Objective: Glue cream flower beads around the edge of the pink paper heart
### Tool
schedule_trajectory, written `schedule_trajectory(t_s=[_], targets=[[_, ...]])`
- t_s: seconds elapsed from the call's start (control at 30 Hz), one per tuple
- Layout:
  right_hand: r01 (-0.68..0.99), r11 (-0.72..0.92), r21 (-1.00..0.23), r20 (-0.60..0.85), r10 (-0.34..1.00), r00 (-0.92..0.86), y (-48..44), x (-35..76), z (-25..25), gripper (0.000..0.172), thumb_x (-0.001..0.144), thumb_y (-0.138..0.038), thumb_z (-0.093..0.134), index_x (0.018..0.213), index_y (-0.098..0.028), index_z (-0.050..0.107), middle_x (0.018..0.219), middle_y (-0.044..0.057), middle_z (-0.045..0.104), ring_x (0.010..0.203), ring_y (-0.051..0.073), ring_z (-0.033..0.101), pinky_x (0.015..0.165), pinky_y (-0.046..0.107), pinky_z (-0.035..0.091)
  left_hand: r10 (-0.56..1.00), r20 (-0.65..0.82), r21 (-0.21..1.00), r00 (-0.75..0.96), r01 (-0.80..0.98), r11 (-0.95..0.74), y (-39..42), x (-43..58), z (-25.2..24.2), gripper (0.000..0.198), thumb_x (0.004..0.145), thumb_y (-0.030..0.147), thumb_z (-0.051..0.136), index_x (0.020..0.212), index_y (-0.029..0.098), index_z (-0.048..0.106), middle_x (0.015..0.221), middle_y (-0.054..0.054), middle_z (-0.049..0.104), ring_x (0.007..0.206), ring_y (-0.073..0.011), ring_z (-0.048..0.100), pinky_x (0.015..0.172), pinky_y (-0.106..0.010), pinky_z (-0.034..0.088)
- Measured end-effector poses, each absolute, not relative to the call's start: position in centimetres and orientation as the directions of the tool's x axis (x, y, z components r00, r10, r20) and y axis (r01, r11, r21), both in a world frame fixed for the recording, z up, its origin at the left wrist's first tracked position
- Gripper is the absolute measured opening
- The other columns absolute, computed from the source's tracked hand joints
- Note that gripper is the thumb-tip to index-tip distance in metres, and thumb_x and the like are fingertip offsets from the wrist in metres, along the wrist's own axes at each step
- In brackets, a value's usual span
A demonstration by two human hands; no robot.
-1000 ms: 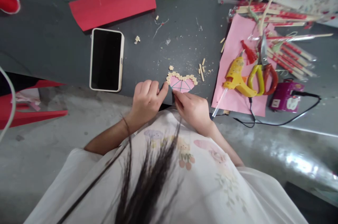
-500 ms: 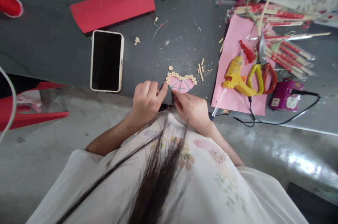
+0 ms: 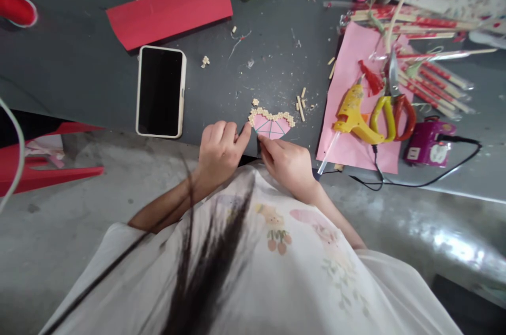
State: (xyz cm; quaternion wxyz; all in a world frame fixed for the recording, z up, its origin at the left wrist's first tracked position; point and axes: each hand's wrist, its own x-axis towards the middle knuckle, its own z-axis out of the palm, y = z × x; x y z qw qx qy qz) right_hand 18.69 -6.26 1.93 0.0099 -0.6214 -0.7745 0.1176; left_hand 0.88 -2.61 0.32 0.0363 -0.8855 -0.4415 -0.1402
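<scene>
A pink paper heart [image 3: 271,126] with dark lines drawn on it lies near the table's front edge. Small cream-coloured flower-like pieces [image 3: 285,118] run along its upper rim. My left hand [image 3: 222,146] is closed, its index finger and thumb at the heart's left edge, where they seem to pinch it. At the lower left of the heart, the fingertips of my right hand [image 3: 288,162] are pressed together on the paper. Both hands hide the heart's lower tip. One loose cream piece [image 3: 255,102] sits just above the heart.
A phone [image 3: 161,91] and a red paper strip [image 3: 169,11] lie at left. To the right, a yellow glue gun [image 3: 351,114] and scissors [image 3: 391,108] rest on pink paper [image 3: 336,98], beside a purple corded box [image 3: 429,143]. Short sticks [image 3: 300,107] lie near the heart.
My hands and the heart stay in place. Only the strands of hair hanging in front of the camera have swung to the left, and the view has shifted very slightly.
</scene>
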Motion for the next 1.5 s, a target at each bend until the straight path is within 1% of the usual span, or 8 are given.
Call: schedule_trajectory(t_s=[0.17, 0.23, 0.33, 0.47, 0.9, 1.0, 1.27, 1.5], targets=[[0.960, 0.196, -0.202, -0.145, 0.963, -0.227, -6.18, 18.71, 2.10, 0.038, 0.100, -0.029, 0.038, 0.119, -0.019, 0.070, 0.079, 0.004, 0.074, 0.065, 0.014, 0.062, 0.055, 0.031, 0.026, 0.809, 0.219, 0.150, 0.545, 0.801, -0.580, -2.69, 0.86, 0.23, 0.035, 0.098, 0.021, 0.039, 0.125, 0.021, 0.062, 0.086, -0.010, 0.060, 0.082, -0.0236, 0.051, 0.071, -0.038, 0.036], [0.959, 0.193, -0.206, -0.154, 0.962, -0.227, -6.16, 18.72, 2.17, 0.038, 0.100, -0.030, 0.038, 0.119, -0.020, 0.070, 0.079, 0.004, 0.074, 0.065, 0.015, 0.062, 0.056, 0.031, 0.027, 0.801, 0.237, 0.125, 0.549, 0.801, -0.586, -2.66, 0.89, 0.21, 0.035, 0.098, 0.021, 0.040, 0.124, 0.021, 0.062, 0.085, -0.009, 0.060, 0.080, -0.0228, 0.051, 0.071, -0.038, 0.036], [0.958, 0.190, -0.215, -0.150, 0.963, -0.225, -6.18, 18.73, 2.13, 0.038, 0.100, -0.029, 0.038, 0.118, -0.019, 0.070, 0.079, 0.004, 0.074, 0.066, 0.015, 0.063, 0.056, 0.031, 0.027, 0.775, 0.292, 0.055, 0.560, 0.800, -0.598, -2.55, 0.94, 0.20, 0.032, 0.096, 0.019, 0.043, 0.120, 0.023, 0.064, 0.083, -0.008, 0.061, 0.076, -0.0209, 0.050, 0.068, -0.036, 0.034], [0.958, 0.192, -0.211, -0.145, 0.964, -0.225, -6.23, 18.76, 1.97, 0.038, 0.100, -0.030, 0.038, 0.118, -0.020, 0.070, 0.079, 0.004, 0.074, 0.066, 0.014, 0.063, 0.056, 0.031, 0.026, 0.753, 0.328, -0.005, 0.570, 0.798, -0.602, -2.48, 0.98, 0.27, 0.029, 0.095, 0.020, 0.047, 0.117, 0.022, 0.065, 0.081, -0.007, 0.063, 0.074, -0.0207, 0.049, 0.066, -0.036, 0.034], [0.956, 0.189, -0.223, -0.125, 0.967, -0.221, -6.29, 18.90, 1.89, 0.039, 0.100, -0.030, 0.039, 0.119, -0.020, 0.071, 0.079, 0.004, 0.074, 0.065, 0.014, 0.062, 0.055, 0.031, 0.026, 0.753, 0.304, -0.011, 0.583, 0.793, -0.610, -2.60, 0.81, 0.35, 0.031, 0.094, 0.019, 0.048, 0.121, 0.020, 0.064, 0.084, -0.008, 0.062, 0.078, -0.0218, 0.051, 0.068, -0.037, 0.035], [0.955, 0.186, -0.231, -0.122, 0.968, -0.219, -6.24, 18.86, 1.89, 0.038, 0.099, -0.029, 0.039, 0.119, -0.020, 0.071, 0.079, 0.004, 0.075, 0.064, 0.014, 0.061, 0.055, 0.031, 0.025, 0.758, 0.293, 0.006, 0.582, 0.792, -0.611, -2.62, 0.81, 0.32, 0.032, 0.095, 0.019, 0.046, 0.121, 0.019, 0.064, 0.085, -0.009, 0.062, 0.078, -0.0226, 0.050, 0.068, -0.037, 0.034], [0.954, 0.200, -0.222, -0.102, 0.969, -0.226, -6.26, 18.82, 1.99, 0.038, 0.099, -0.028, 0.041, 0.118, -0.019, 0.072, 0.077, 0.004, 0.074, 0.063, 0.014, 0.061, 0.055, 0.030, 0.024, 0.778, 0.233, 0.018, 0.583, 0.797, -0.603, -2.73, 0.86, 0.56, 0.034, 0.097, 0.019, 0.043, 0.125, 0.020, 0.062, 0.088, -0.009, 0.061, 0.080, -0.0228, 0.050, 0.070, -0.037, 0.034], [0.950, 0.220, -0.222, -0.052, 0.970, -0.237, -6.43, 19.01, 1.57, 0.037, 0.099, -0.028, 0.040, 0.116, -0.019, 0.073, 0.074, 0.003, 0.073, 0.062, 0.013, 0.060, 0.055, 0.030, 0.024, 0.774, 0.289, 0.010, 0.563, 0.807, -0.591, -2.73, 1.06, 0.43, 0.032, 0.095, 0.018, 0.045, 0.120, 0.020, 0.065, 0.085, -0.009, 0.061, 0.078, -0.0224, 0.048, 0.068, -0.036, 0.033]])
